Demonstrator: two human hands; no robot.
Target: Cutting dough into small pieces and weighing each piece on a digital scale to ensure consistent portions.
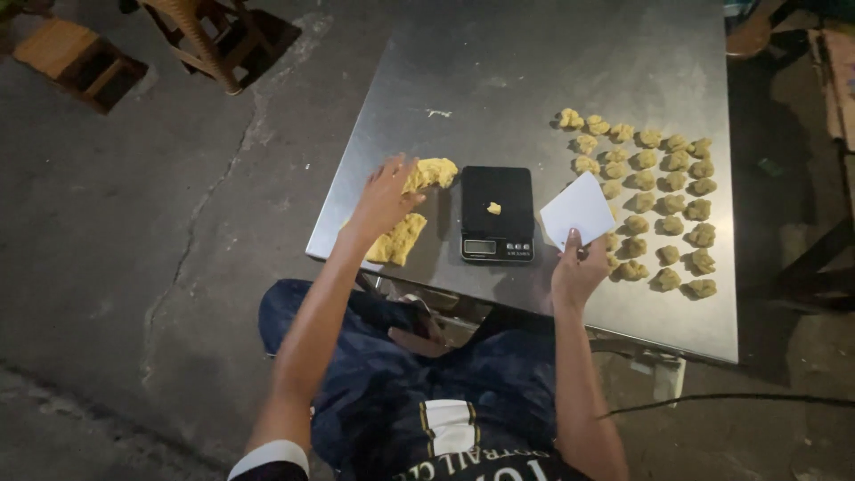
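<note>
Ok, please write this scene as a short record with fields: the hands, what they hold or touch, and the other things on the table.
left hand: rests on the yellow dough mass, fingers spread
right hand: holds a white flat scraper by its lower corner
scale: black, between the hands, one small dough bit on its platform
dough portions: many small lumps in rows, right of the scraper
table: steel top
second dough slab: at the table's front edge
</note>
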